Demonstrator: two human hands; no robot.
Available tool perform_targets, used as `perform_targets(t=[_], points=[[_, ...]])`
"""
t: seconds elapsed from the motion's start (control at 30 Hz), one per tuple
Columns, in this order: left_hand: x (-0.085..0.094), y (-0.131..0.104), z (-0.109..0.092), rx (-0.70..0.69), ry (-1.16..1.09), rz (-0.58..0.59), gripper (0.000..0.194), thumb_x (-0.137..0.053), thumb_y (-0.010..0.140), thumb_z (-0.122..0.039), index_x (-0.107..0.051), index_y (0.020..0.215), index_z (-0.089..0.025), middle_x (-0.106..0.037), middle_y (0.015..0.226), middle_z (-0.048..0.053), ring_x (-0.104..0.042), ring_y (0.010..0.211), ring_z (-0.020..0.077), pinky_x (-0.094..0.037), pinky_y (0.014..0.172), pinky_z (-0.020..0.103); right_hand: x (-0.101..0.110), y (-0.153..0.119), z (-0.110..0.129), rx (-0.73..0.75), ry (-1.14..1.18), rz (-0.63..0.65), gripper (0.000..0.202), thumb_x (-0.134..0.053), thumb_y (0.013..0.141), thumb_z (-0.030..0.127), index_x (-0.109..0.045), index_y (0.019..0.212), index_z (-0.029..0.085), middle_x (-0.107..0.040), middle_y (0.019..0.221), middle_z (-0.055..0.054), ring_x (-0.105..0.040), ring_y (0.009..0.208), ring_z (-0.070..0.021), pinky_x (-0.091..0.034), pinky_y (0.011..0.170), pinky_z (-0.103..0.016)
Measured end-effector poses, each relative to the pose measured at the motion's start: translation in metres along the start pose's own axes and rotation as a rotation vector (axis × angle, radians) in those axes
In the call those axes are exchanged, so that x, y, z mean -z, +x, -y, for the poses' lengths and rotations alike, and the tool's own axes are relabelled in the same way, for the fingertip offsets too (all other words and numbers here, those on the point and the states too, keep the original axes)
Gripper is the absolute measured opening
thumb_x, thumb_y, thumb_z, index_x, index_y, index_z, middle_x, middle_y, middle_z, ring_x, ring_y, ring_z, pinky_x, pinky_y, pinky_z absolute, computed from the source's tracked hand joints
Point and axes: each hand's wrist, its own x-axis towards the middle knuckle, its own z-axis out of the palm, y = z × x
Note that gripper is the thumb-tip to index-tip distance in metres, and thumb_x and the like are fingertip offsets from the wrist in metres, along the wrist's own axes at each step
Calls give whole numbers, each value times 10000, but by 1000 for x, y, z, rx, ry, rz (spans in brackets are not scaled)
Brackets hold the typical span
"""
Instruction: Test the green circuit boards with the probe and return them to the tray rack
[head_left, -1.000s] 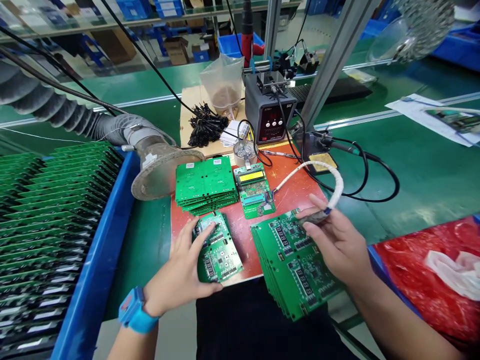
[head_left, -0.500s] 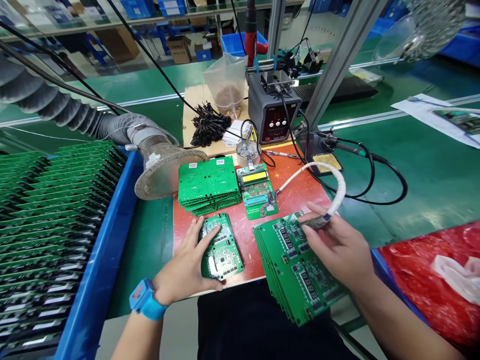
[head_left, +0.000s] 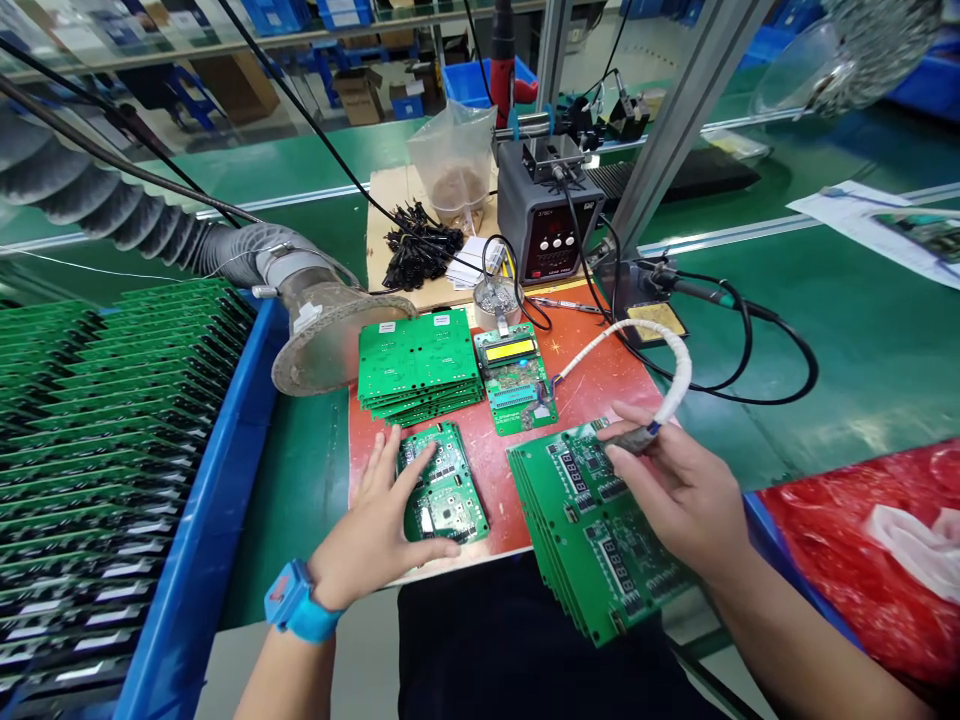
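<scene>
My left hand (head_left: pixel 382 530), fingers spread, rests at the left edge of a green circuit board (head_left: pixel 450 490) lying on the red mat (head_left: pixel 499 470). My right hand (head_left: pixel 686 490) pinches the dark plug end (head_left: pixel 634 438) of a white-wrapped cable (head_left: pixel 679 370) over the top board of a fanned stack with digit displays (head_left: pixel 577 520). The cable runs to a small green board with a yellow screen (head_left: pixel 514 380). Left of that board sits another stack of green boards (head_left: pixel 420 360). Whether the plug tip touches the board beneath is hard to make out.
A blue bin (head_left: pixel 187 510) of upright boards stands at the left, below a fume hose (head_left: pixel 315 330). Behind the mat are a soldering station (head_left: pixel 547 220), black leads (head_left: pixel 420 240) and a solder tin (head_left: pixel 496 300). Red plastic (head_left: pixel 877 540) lies at the right.
My left thumb has shifted slightly to the right, away from the board's lower corner. A small blue light now shows on the yellow-screen board. My right hand holds nearly the same place.
</scene>
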Motion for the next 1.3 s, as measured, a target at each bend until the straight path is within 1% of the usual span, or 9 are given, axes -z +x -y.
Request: perform_targets(t=[0.07, 0.17, 0.23, 0.3, 0.43, 0.57, 0.8, 1.0, 1.3], points=[[0, 0, -12, -24, 26, -144, 822, -621, 771, -616, -336, 1442, -236, -124, 1578, 193, -92, 1436, 444, -257, 1086, 665, 0, -1, 0, -6, 7, 4, 378, -591, 879, 184, -556, 1245, 271, -674, 1007, -37, -651, 885, -157, -537, 805, -294], [4, 1, -44, -150, -53, -327, 510, -595, 874, -412, -457, 1326, -222, -397, 1447, 163, -293, 1405, 347, -351, 1089, 580, 1, -1, 0, -5, 0, 3, 391, -592, 880, 184, -551, 1255, 285, -675, 1007, -29, -647, 892, -154, -525, 834, -298], [5, 3, -67, -274, -164, -384, 356, -617, 872, -314, -538, 1204, -213, -524, 1288, 131, -428, 1317, 288, -426, 1055, 503, 1, 0, 0, 3, -11, 5, 390, -593, 880, 183, -552, 1253, 287, -676, 998, -23, -644, 879, -146, -522, 831, -288], [6, 4, -86, -378, -266, -412, 256, -652, 848, -262, -593, 1091, -206, -583, 1140, 99, -509, 1211, 250, -479, 997, 434, 2, 0, 1, 12, -22, 7, 382, -594, 879, 181, -556, 1245, 283, -676, 991, -19, -642, 871, -141, -521, 821, -276], [3, 8, -105, -440, -380, -421, 245, -683, 824, -223, -623, 1058, -185, -610, 1021, 77, -559, 1051, 211, -511, 884, 365, 2, 1, 2, 30, -35, 10, 369, -592, 879, 180, -558, 1236, 267, -674, 1006, -27, -641, 899, -150, -517, 838, -283], [3, 13, -112, -416, -406, -407, 280, -674, 830, -214, -619, 1102, -177, -613, 1004, 78, -564, 957, 189, -504, 819, 346, 1, 0, 1, 41, -33, 7, 368, -585, 882, 172, -555, 1238, 259, -674, 997, -31, -644, 892, -148, -525, 814, -272], [-4, 26, -126, -356, -401, -496, 178, -692, 821, -245, -669, 979, -166, -600, 842, 54, -554, 809, 172, -470, 692, 321, 0, 2, 2, 65, -35, 1, 363, -585, 877, 149, -559, 1224, 251, -672, 981, -24, -640, 873, -133, -531, 788, -244], [-7, 28, -131, -341, -455, -521, 115, -680, 818, -169, -691, 932, -163, -589, 799, 43, -534, 783, 156, -449, 685, 304, 1, 2, 2, 81, -62, -3, 365, -586, 873, 146, -561, 1225, 241, -678, 999, -27, -641, 891, -138, -525, 807, -248], [-9, 26, -136, -270, -499, -531, 127, -653, 818, -131, -693, 928, -182, -586, 806, 39, -530, 778, 155, -455, 684, 310, 0, 2, 1, 65, -62, -10, 342, -593, 871, 171, -569, 1208, 225, -690, 985, -41, -654, 875, -154, -542, 793, -273]])
